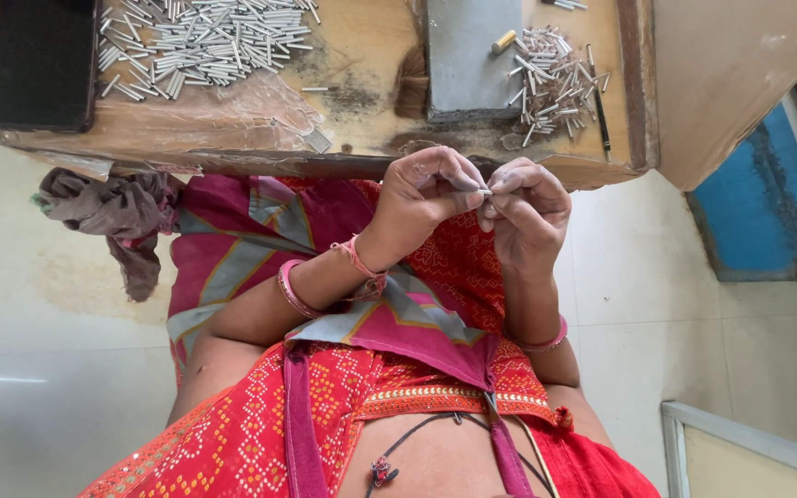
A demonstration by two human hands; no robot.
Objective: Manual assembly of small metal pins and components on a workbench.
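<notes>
Closely, a thin metal pin [485,192] is pinched between both hands over the lap.

A low wooden table [362,138] is kept just beyond the knees, so the big heap of pins [200,41] at far left and the smaller heap [551,83] at far right lie near. The left hand [426,198] and right hand [528,212] are closed, fingertips meeting on the pin, seemingly for fine control.

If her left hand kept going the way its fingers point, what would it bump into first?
The left hand points across at the right hand; their fingertips already meet around a small silver metal pin, so it would likely press into that hand first.
</notes>
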